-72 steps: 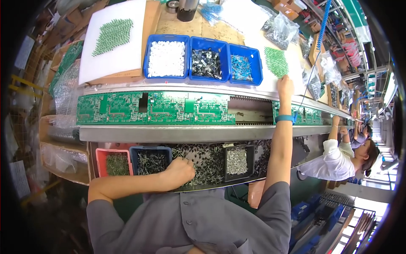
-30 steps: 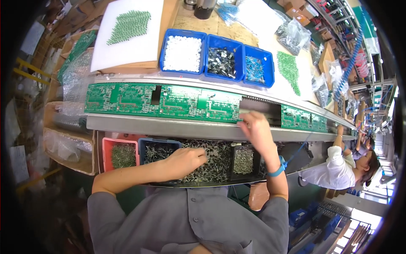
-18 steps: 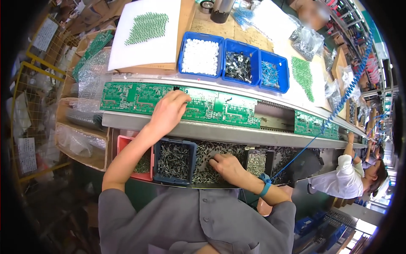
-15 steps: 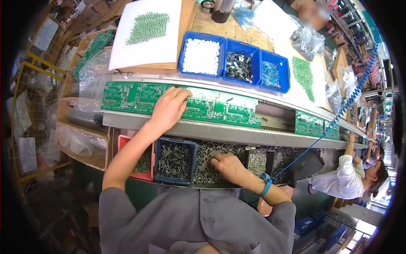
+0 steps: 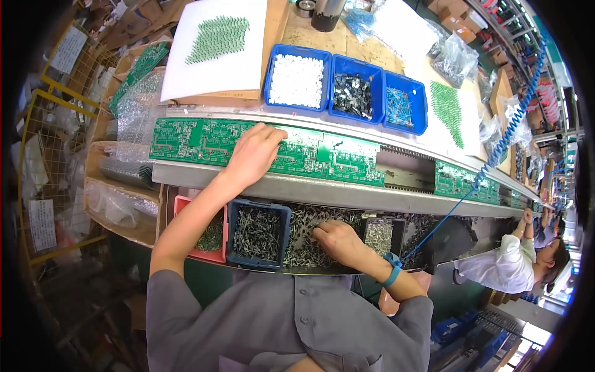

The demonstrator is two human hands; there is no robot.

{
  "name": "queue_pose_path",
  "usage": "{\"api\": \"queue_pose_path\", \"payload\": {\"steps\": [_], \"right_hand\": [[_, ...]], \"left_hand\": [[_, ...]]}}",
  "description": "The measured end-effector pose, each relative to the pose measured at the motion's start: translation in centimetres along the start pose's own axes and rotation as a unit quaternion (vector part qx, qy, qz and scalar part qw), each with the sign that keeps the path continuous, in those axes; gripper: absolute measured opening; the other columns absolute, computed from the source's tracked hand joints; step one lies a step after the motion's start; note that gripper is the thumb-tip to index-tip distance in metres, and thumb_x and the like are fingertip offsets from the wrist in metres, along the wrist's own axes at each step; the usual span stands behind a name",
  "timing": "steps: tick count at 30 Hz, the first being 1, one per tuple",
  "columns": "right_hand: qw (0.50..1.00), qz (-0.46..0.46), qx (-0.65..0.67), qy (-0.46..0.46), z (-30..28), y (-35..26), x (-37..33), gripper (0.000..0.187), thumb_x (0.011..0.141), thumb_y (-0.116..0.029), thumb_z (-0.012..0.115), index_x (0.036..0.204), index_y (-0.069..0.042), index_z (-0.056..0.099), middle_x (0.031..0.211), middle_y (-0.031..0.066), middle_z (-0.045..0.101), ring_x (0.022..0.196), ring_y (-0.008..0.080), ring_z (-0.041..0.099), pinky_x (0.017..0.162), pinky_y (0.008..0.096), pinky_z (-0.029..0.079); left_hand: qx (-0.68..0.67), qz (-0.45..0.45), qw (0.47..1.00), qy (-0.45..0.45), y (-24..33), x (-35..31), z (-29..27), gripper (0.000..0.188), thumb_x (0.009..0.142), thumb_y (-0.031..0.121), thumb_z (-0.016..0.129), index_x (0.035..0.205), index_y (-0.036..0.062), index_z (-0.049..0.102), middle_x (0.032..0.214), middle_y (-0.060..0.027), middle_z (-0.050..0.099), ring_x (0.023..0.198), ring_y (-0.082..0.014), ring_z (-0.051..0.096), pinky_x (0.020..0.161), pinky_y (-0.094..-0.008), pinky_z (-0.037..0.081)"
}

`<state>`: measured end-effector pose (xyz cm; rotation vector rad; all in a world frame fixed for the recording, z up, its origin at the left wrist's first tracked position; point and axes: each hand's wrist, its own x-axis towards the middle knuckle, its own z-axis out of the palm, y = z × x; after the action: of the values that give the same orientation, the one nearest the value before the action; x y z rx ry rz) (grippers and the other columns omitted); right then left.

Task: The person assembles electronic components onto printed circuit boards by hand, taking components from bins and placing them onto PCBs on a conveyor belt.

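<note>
My left hand (image 5: 255,152) is over the long green circuit board (image 5: 217,139) on the rail, its fingers bent together at the board's upper edge. Whatever those fingertips hold is too small to make out. Lower down, my right hand (image 5: 339,242) dips into a tray of small metal-legged parts (image 5: 302,239), thumb and fingers pinched. I cannot see what is between them. A blue strap (image 5: 393,271) with a coiled cord circles my right wrist. Left of that tray stand a dark blue bin (image 5: 257,232) of similar parts and a red bin (image 5: 211,242).
Beyond the rail sit three blue bins, with white pieces (image 5: 296,80), black parts (image 5: 352,96) and blue-bodied parts (image 5: 400,106). White foam sheets (image 5: 176,74) carry rows of green parts (image 5: 220,38). The blue coiled cord (image 5: 505,142) crosses the right side. A co-worker (image 5: 511,263) is at far right.
My hands stay in nearly the same places, the left fingers shifting slightly at the board. The view has moved a little. At far right, the co-worker's hand has moved.
</note>
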<state>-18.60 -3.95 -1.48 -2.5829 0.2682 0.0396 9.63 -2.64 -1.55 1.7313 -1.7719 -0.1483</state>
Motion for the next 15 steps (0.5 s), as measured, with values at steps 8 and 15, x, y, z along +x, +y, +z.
{"api": "queue_pose_path", "payload": {"steps": [8, 15], "right_hand": [[1.0, 0.005, 0.013, -0.003, 0.1, -0.1, -0.7, 0.017, 0.069, -0.003, 0.058, 0.086, -0.005, 0.06, 0.078, 0.0091, 0.056, 0.076, 0.0273, 0.057, 0.069, 0.0365, 0.049], [0.988, 0.028, 0.105, 0.113, -2.2, 0.4, -0.6, 0.013, 0.07, 0.0, 0.065, 0.083, -0.005, 0.065, 0.076, 0.0097, 0.058, 0.076, 0.0299, 0.058, 0.066, 0.0386, 0.049]], "left_hand": [[0.067, 0.052, 0.995, -0.05, 0.3, 1.1, -0.5, 0.021, 0.071, 0.002, 0.058, 0.092, 0.0028, 0.06, 0.085, -0.0098, 0.058, 0.09, -0.0269, 0.055, 0.079, -0.0377, 0.044], [0.039, 0.069, 0.995, -0.063, 4.0, 0.0, 0.3, 0.014, 0.074, 0.007, 0.056, 0.087, 0.004, 0.057, 0.083, -0.0113, 0.055, 0.084, -0.0292, 0.057, 0.071, -0.0401, 0.047]]}}
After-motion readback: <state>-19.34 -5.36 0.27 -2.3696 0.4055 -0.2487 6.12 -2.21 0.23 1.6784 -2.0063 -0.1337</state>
